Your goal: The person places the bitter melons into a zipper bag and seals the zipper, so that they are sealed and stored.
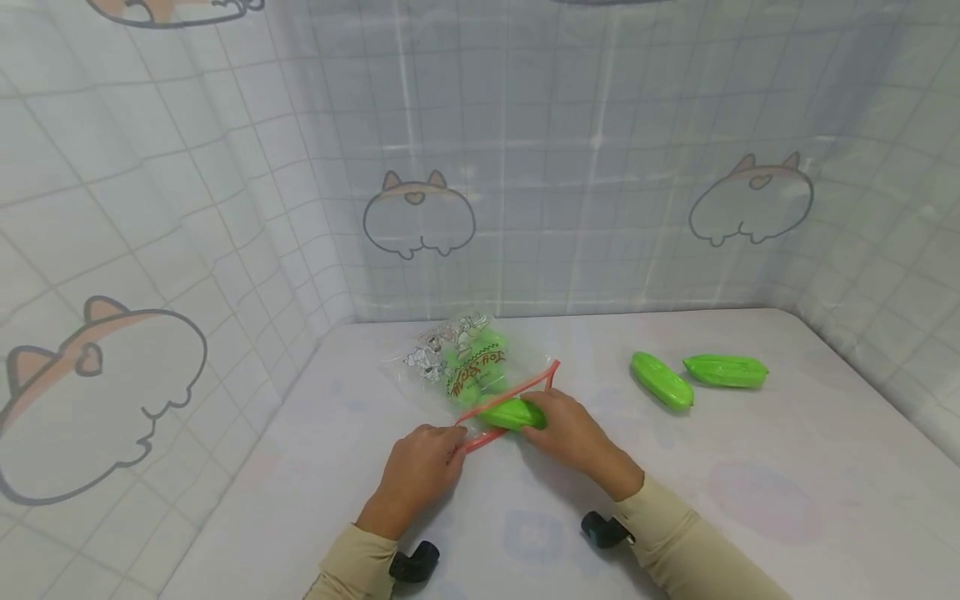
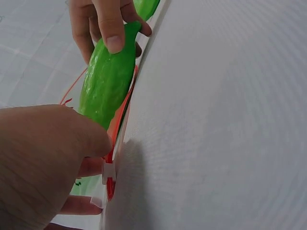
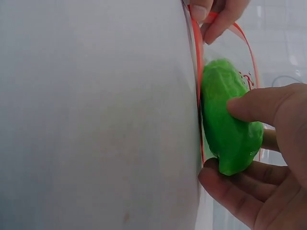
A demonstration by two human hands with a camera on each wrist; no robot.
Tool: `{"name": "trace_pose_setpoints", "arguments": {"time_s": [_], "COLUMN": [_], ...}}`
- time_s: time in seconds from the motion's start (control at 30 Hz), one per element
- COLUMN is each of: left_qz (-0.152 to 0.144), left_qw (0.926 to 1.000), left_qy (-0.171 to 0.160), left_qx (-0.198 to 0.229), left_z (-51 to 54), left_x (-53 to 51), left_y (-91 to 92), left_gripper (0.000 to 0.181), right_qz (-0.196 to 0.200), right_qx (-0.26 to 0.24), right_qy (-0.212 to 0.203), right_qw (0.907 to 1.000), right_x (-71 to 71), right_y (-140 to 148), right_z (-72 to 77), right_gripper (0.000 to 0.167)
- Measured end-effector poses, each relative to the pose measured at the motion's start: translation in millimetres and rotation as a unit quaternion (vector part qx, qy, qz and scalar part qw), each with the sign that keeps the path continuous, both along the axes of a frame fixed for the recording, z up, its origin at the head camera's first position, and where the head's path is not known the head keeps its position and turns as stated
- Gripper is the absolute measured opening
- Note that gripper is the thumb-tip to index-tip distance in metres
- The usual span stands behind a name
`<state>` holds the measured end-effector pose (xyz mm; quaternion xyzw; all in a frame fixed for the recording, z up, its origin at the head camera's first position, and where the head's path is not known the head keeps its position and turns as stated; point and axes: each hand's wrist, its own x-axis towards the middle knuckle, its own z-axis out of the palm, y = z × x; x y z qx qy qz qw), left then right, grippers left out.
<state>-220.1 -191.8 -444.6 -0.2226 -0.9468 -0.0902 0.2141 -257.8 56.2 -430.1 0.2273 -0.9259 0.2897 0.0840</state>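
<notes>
Left hand [image 1: 423, 465]: pinching zip bag [image 1: 431, 356] at its 6 o'clock.
Right hand [image 1: 568, 433]: gripping green toy gourd [image 1: 512, 413].
Gourd: partly inside bag mouth, 5 o'clock.
Bagging: apparently mid-insertion; next likely calls for pushing towards 11 o'clock.

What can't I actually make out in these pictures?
Head view: how many green pieces are inside the bag; its printing and their overlap hide this.
Left wrist view: the rest of another green piece, cut off by the top edge.
Right wrist view: most of the left hand, cut off by the top edge.
</notes>
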Motion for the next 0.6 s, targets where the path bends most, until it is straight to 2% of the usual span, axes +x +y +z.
{"name": "trace_pose_setpoints", "arguments": {"time_s": [0.13,0.3,0.6], "left_qz": [-0.003,-0.009,-0.023], "left_qw": [1.0000,1.0000,0.9995], "left_qy": [0.000,0.004,0.016], "left_qx": [0.001,0.001,0.012], "left_z": [-1.2,-2.0,-0.4], "left_x": [-0.5,-1.4,-0.6], "left_y": [-0.5,-0.7,-0.5], "left_gripper": [0.012,0.010,0.006], "right_qz": [-0.002,-0.027,-0.062], "right_qx": [0.010,0.024,0.014], "right_qy": [0.005,-0.003,-0.025], "right_qw": [0.9999,0.9993,0.9977], "right_x": [-1.9,-3.6,-3.3], "right_y": [-4.3,-9.1,-15.8], "right_z": [-1.5,-2.0,-1.5], "right_gripper": [0.046,0.045,0.041]}}
